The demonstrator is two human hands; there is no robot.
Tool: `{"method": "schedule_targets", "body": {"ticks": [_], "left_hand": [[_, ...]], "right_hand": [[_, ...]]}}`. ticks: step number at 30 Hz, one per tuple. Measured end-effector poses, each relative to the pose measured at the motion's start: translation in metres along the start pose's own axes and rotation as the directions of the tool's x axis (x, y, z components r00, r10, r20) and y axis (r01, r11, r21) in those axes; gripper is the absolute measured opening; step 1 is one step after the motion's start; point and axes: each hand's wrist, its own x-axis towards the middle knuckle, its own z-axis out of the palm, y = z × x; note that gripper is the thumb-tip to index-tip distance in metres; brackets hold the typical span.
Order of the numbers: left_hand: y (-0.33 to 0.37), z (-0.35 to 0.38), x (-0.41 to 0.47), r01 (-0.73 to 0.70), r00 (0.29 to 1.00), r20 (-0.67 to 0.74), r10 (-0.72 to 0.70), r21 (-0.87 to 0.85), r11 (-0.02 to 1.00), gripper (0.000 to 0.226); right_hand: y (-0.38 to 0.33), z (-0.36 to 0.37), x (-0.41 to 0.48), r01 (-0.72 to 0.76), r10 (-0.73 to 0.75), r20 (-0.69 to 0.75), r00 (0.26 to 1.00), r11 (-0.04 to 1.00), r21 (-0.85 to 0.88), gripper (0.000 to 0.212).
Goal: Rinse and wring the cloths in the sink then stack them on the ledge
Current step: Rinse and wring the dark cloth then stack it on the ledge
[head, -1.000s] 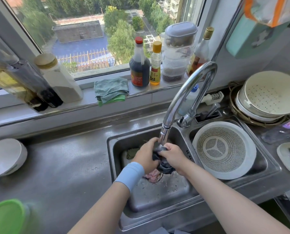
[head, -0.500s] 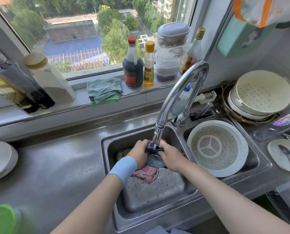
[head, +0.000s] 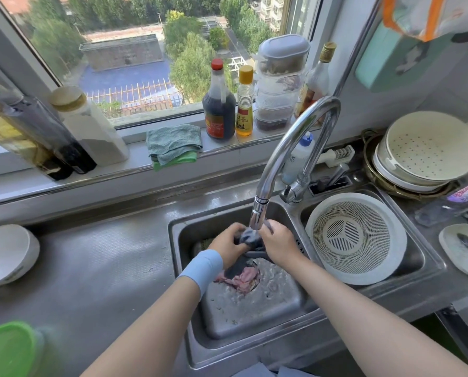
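Directly under the faucet spout (head: pixel 258 217), you are bunching a dark cloth (head: pixel 250 238) between left hand (head: pixel 227 244) and right hand (head: pixel 277 243), both clamped on it, so water is running through. Below your grip, a pink cloth (head: pixel 241 278) is waiting.

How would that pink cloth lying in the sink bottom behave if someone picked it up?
The crumpled pink cloth would probably droop limply, since it lies bunched in soft folds. It likely feels heavy for its size and would drip, as it sits on the wet floor of the steel sink below the curved chrome tap.
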Motion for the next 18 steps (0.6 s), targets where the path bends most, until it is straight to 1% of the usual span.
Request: {"method": "schedule_targets", "body": {"ticks": [2, 3, 5, 6, 7, 8, 9, 10, 12, 13, 14, 15, 18], "left_hand": [[0.007, -0.004, 0.004, -0.012, 0.997, -0.081, 0.008, -0.045, 0.999, 0.024], [0.011, -0.003, 0.006, -0.01, 0.996, -0.09, 0.002, -0.089, 0.996, 0.023], [0.02, 0.001, 0.006, 0.002, 0.998, -0.06, -0.015, -0.212, 0.977, 0.023], [0.024, 0.004, 0.006, 0.016, 0.999, -0.042, -0.03, -0.305, 0.952, 0.027], [0.027, 0.006, 0.006, 0.044, 0.998, -0.028, -0.061, -0.405, 0.913, 0.034], [0.029, 0.007, 0.006, 0.075, 0.995, -0.02, -0.098, -0.502, 0.861, 0.042], [0.029, 0.007, 0.007, 0.099, 0.991, -0.019, -0.134, -0.567, 0.818, 0.049], [0.028, 0.006, 0.007, 0.11, 0.987, -0.029, -0.158, -0.591, 0.799, 0.052], [0.022, 0.004, 0.006, 0.118, 0.984, -0.05, -0.17, -0.532, 0.838, 0.054], [0.019, 0.003, 0.005, 0.12, 0.985, -0.05, -0.168, -0.504, 0.855, 0.056], [0.019, 0.002, 0.001, 0.122, 0.986, -0.037, -0.161, -0.496, 0.86, 0.058], [0.018, 0.002, -0.002, 0.131, 0.988, -0.008, -0.155, -0.496, 0.859, 0.06], [0.015, 0.003, -0.008, 0.224, 0.973, 0.163, -0.161, -0.531, 0.817, 0.067]], "right_hand": [[0.01, -0.005, -0.005, 0.045, -0.042, 0.067, 0.997, 0.998, -0.039, 0.011], [0.014, -0.005, -0.008, 0.073, -0.067, 0.109, 0.992, 0.996, -0.047, 0.004], [0.017, -0.004, -0.014, 0.14, -0.133, 0.17, 0.976, 0.99, -0.029, 0.042], [0.017, -0.002, -0.015, 0.148, -0.143, 0.192, 0.971, 0.989, -0.009, 0.058], [0.017, 0.0, -0.015, 0.153, -0.15, 0.206, 0.967, 0.988, 0.001, 0.067], [0.015, 0.001, -0.015, 0.15, -0.15, 0.217, 0.965, 0.989, 0.015, 0.068], [0.013, 0.002, -0.014, 0.148, -0.15, 0.224, 0.963, 0.989, 0.025, 0.064], [0.011, 0.002, -0.013, 0.141, -0.144, 0.229, 0.963, 0.99, 0.029, 0.054], [0.004, 0.001, -0.012, 0.135, -0.133, 0.212, 0.968, 0.991, 0.008, 0.034], [0.002, 0.002, -0.01, 0.139, -0.133, 0.204, 0.97, 0.99, -0.013, 0.029], [0.0, 0.003, -0.007, 0.142, -0.13, 0.206, 0.97, 0.989, -0.044, 0.027], [-0.001, 0.004, -0.005, 0.142, -0.123, 0.214, 0.969, 0.987, -0.077, 0.03], [-0.001, 0.01, 0.001, 0.126, -0.095, 0.239, 0.966, 0.985, -0.117, 0.038]]}}
